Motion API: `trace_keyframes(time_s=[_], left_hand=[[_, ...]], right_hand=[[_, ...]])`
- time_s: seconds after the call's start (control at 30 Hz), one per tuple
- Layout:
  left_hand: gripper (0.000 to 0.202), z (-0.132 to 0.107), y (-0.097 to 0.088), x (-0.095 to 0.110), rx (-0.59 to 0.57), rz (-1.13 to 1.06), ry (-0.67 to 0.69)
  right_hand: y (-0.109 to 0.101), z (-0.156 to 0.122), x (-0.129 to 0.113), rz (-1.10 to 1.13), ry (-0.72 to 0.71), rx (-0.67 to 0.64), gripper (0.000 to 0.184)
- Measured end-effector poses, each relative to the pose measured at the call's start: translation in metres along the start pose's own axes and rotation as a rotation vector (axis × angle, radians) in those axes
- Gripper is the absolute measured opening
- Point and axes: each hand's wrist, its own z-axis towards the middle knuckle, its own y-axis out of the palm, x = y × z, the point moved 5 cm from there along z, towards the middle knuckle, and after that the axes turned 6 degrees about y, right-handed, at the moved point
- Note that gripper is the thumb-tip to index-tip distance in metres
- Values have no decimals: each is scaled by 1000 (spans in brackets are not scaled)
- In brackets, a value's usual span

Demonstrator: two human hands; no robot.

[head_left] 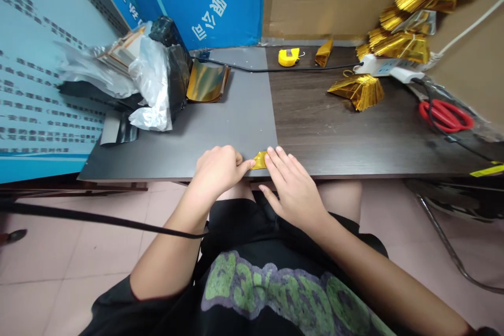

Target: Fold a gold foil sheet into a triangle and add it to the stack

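A small folded piece of gold foil paper point(259, 160) lies at the table's front edge, between my two hands. My left hand point(220, 168) is closed, its fingers curled under and its thumb pressing the paper's left end. From the other side my right hand point(291, 184) lies flat, fingers stretched out, with the fingertips on the paper's right part and the thumb held apart below the edge. The fingertips cover part of the paper, so its full shape is hidden.
At the back left, a stack of gold paper sheets point(208, 82) lies beside plastic bags point(151, 79). A yellow tape measure point(289, 57), a folded gold piece point(323, 53), a gold fan bundle point(357, 91), a power strip point(380, 66) and red-handled scissors point(445, 115) are farther right.
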Motion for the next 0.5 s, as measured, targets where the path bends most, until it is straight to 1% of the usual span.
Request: trace_keyframes(time_s=[0.13,0.33,0.4,0.5], left_hand=[[50,-1,1,-2,15,-16,1],[51,-8,4,-7,87,1,-51],[51,-11,6,-7,115,7,-39],[45,-15,8,-7,158,7,-14]], right_hand=[[8,-8,3,-59,-1,-4,57],[9,-8,5,-61,23,-25,54],[8,-8,3,-69,26,-20,52],[8,-8,2,-63,32,-17,50]])
